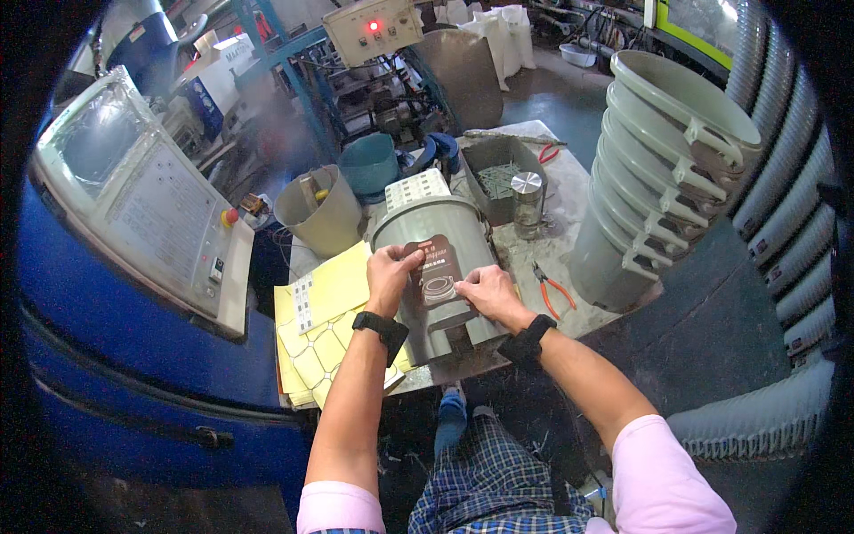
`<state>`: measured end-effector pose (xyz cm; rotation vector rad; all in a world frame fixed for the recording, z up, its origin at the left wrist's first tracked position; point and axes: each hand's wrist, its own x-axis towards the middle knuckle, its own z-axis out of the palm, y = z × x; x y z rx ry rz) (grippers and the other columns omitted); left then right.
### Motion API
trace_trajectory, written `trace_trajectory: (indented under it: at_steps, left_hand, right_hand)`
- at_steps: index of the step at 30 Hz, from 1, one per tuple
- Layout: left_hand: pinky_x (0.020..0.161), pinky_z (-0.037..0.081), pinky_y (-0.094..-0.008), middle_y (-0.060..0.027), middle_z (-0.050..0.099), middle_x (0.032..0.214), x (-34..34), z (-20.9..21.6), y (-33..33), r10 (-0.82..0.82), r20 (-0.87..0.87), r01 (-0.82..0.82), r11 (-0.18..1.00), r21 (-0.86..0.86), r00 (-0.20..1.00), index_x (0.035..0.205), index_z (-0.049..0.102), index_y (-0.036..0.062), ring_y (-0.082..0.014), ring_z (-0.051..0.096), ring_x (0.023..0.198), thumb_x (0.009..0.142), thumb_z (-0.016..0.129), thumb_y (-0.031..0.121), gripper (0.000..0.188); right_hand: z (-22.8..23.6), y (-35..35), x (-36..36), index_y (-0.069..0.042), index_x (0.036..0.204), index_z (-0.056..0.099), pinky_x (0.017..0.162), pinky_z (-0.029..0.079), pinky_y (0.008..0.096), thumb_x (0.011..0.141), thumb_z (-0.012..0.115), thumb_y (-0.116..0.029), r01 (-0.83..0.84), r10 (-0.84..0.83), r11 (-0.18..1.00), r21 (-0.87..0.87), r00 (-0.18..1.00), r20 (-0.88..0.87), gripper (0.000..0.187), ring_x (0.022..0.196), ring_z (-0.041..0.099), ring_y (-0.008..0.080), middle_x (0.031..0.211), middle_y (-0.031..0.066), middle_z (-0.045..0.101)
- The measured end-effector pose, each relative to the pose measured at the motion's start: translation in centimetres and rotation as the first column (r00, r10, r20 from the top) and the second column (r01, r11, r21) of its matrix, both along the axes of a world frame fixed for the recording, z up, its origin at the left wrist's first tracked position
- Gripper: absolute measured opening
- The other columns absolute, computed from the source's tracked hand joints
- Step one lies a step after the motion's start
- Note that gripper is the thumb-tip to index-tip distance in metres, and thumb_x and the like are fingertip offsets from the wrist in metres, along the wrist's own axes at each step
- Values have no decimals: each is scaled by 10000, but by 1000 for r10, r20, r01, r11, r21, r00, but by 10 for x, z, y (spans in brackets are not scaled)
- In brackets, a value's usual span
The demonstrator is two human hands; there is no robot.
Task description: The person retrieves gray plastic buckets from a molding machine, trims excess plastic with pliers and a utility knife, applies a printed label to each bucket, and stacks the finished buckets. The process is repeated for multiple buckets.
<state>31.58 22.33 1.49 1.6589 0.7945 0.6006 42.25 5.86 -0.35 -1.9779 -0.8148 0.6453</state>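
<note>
Right, you have the brown label [436,258] spread over the side of the grey bucket [445,221], in front of you at the near edge of the table [583,230]. Your left hand [396,274] pinches the label's upper left edge, and your right hand [491,294] has thumb and finger together on its lower right edge. How much of it already sticks, I can't tell. To do this well, hold both edges under light, even tension, and check that the label sits square to the bucket's rim before you commit. Then I'd press from the middle outward, following the curve, so air has somewhere to go; pinning both sides first would probably trap a bubble or raise a crease. The bucket looks to lie on its side, so it may roll: push straight down, and mind the yellow sheets [334,275] by your left wrist
</note>
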Motion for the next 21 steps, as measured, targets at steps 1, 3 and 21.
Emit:
trace_trajectory:
  at_steps: [1,3,21]
  left_hand:
    - [598,459,-240,-49,635,779,1,-2,1,5,4,-5,1000,-5,1000,857,627,-34,-106,573,658,779,700,94,166]
    - [593,453,-237,-44,632,773,3,-4,2,6,12,-6,1000,-7,1000,855,625,-35,-105,568,650,779,701,93,167]
    - [980,340,-432,-183,382,1281,1,-8,-29,443,-85,-247,638,730,892,1216,442,22,-360,375,1189,650,784,335,732]
  right_hand:
    - [-2,1,1,-25,785,696,686,503,389,732,648,-339,2,-2,1000,13,1000,4,322,741,649,321,748,192,656]
    - [0,1,2,-23,765,696,679,503,389,724,648,-333,19,-19,1000,20,1000,14,316,729,650,318,729,191,653]
    - [24,7,9,9,873,676,751,504,435,724,630,-423,-25,99,969,-244,950,295,460,876,630,364,925,229,647]
